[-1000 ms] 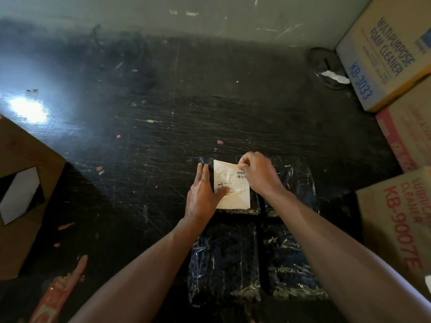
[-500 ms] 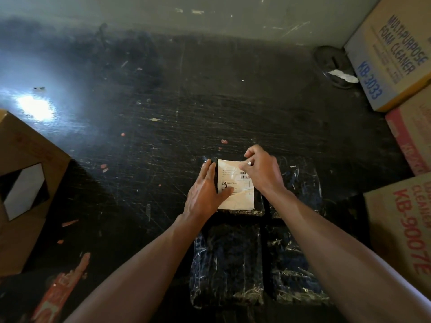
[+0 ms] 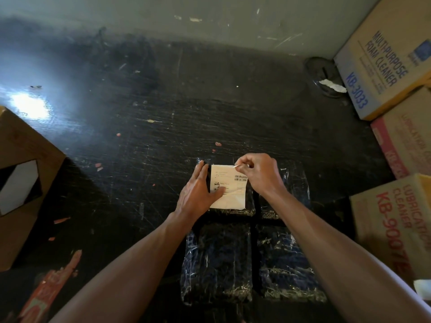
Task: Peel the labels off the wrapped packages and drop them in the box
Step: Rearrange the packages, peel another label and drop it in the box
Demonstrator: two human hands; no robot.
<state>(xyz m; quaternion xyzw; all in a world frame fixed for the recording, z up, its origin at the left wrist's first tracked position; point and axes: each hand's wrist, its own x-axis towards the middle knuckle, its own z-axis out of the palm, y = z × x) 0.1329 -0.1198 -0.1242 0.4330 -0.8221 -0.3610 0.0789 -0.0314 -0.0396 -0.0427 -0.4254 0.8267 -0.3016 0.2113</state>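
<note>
Several dark plastic-wrapped packages lie in a two-by-two block on the black floor; the near-left package and near-right package are bare. A white barcode label covers the far-left package. My left hand lies flat on that package's left side, thumb pressing the label. My right hand pinches the label's top right corner, which is lifted slightly off the wrap. The far-right package is partly hidden by my right forearm.
An open brown cardboard box stands at the left edge. Stacked cleaner cartons and a lubrication cleaner carton line the right side. A dark round object sits by the far wall. Small paper scraps dot the floor.
My right hand has risen from pressing on the label's top right corner to pinching it, and the corner has started lifting off. My left hand has stayed put.
</note>
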